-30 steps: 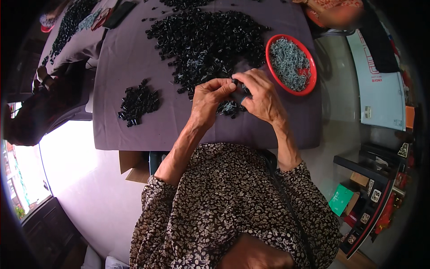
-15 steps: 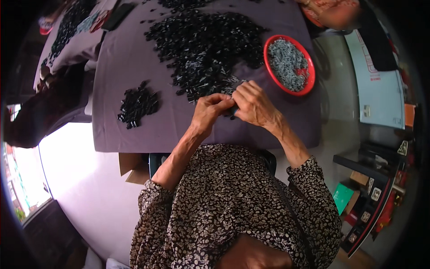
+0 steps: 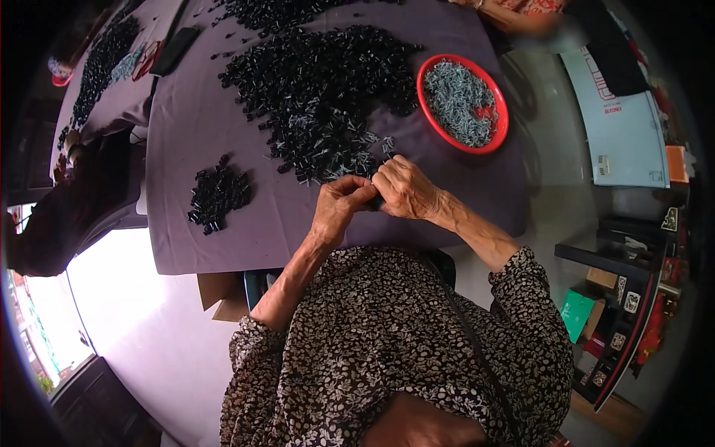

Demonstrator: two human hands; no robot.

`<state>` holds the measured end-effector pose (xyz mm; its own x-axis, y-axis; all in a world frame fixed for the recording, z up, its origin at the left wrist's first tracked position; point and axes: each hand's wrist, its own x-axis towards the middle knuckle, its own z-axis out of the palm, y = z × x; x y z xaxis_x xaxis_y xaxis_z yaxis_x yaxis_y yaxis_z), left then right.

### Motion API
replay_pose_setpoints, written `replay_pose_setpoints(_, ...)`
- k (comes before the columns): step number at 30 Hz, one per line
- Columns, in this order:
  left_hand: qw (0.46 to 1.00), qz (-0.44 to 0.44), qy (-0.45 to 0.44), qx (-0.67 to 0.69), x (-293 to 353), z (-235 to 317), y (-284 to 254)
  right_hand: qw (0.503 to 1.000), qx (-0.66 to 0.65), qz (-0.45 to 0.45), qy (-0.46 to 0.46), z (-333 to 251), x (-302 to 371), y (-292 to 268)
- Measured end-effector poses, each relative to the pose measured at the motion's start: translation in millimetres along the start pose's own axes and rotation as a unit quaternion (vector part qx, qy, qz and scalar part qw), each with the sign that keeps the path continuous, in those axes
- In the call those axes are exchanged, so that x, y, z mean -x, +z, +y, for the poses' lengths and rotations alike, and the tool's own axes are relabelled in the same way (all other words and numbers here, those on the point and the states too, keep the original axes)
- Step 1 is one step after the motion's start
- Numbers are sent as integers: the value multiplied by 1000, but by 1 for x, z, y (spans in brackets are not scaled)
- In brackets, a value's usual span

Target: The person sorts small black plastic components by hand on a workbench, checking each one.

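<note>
Heap of black pieces looked largely left, small pile perhaps done; left hand, right hand met, curled, grip's closure and contents hidden.

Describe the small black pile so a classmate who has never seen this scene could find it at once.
Start at the purple-grey tablecloth. Left of the person's left hand, toward the table's front left corner, lies the small black pile. Bare cloth surrounds it, and it is far smaller than the big black pile.

White glare on the left-hand floor, dark bent edges.
</note>
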<state>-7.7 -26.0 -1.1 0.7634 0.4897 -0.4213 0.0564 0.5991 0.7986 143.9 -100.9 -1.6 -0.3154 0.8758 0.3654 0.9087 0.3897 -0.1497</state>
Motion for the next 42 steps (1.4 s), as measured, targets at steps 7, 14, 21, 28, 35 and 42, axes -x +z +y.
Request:
replay_pose_setpoints(7, 1000, 17, 22, 4, 1, 1, -11, 989, -138, -8, 55, 1, -7, 1)
replay_pose_setpoints(14, 861, 294, 267, -319, 12, 36, -97, 915, 19, 9, 403, 74, 0, 16)
replay_pose_setpoints(21, 670, 391, 260, -575, 30, 37, -170, 909, -79, 99, 397, 88, 7, 31)
replay_pose_setpoints(28, 654, 399, 250, -592, 34, 38, -165, 915, -95, 88, 382, 85, 10, 28)
replay_pose_setpoints(35, 724, 320, 327, -516, 26, 41, -118, 944, -7, 8, 330, 91, 6, 30)
replay_pose_setpoints(42, 963, 100, 152, -197, 3, 20, -31, 757, -477, 131, 426, 43, 0, 2)
